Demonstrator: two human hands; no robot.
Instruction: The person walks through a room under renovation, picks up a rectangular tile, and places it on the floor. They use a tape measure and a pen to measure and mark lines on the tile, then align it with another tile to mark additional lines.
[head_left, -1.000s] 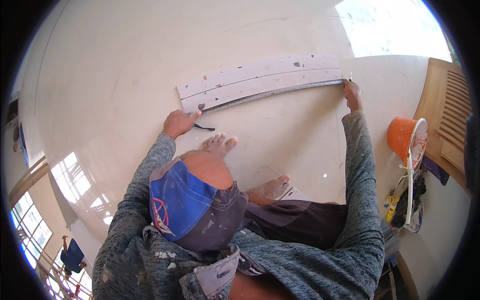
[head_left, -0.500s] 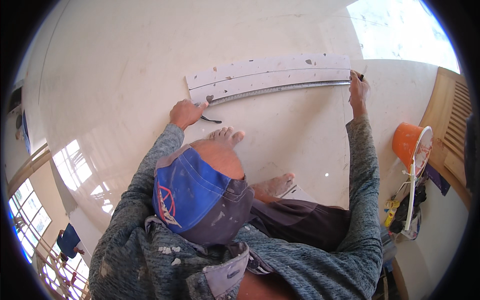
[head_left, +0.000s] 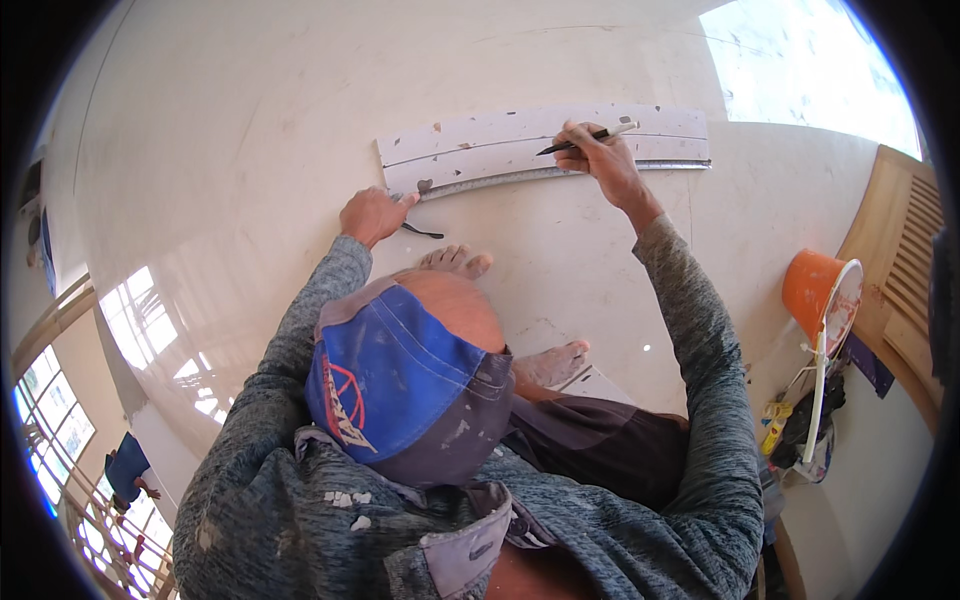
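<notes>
A white strip of tile (head_left: 545, 122) with dark specks and a lengthwise line lies flat on the pale floor. Along its near edge stretches the silver blade of a tape measure (head_left: 490, 184). My left hand (head_left: 373, 216) is closed at the strip's left end, gripping the tape measure, whose case is mostly hidden by the fingers; a black wrist strap (head_left: 423, 232) trails from it. Over the strip, right of its middle, my right hand (head_left: 603, 167) pinches a black-and-white pen (head_left: 617, 130), its dark tip pointing left near the drawn line.
An orange bucket (head_left: 806, 288) stands to the right beside a slatted wooden panel (head_left: 905, 235). Bags and a yellow item (head_left: 774, 425) lie below it. Bare feet (head_left: 455, 262) are near the strip. A blue cap (head_left: 390, 370) fills the lower middle. Another person (head_left: 127, 470) is at far left.
My right hand has left the strip's right end and moved left to above the strip, bringing the pen along. My left hand stays at the left end with the tape measure.
</notes>
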